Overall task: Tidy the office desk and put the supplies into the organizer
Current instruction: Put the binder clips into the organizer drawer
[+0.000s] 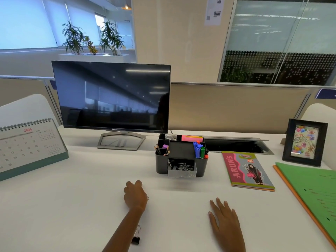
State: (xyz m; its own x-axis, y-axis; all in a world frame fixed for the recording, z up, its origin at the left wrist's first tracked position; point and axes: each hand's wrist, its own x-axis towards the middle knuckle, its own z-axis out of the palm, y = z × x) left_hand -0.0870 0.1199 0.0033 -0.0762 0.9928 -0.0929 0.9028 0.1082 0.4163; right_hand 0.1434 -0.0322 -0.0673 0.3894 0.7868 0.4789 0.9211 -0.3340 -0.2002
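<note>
Binder clip beside left forearm; left hand curled (contents unclear), right hand flat, spread

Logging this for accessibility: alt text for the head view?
Left hand, curled, and right hand, flat, rest on a white desk before a dark organizer whose clip drawer is open. A binder clip lies by the left forearm; monitor, calendar, notebook, folder and photo frame surround.
</note>
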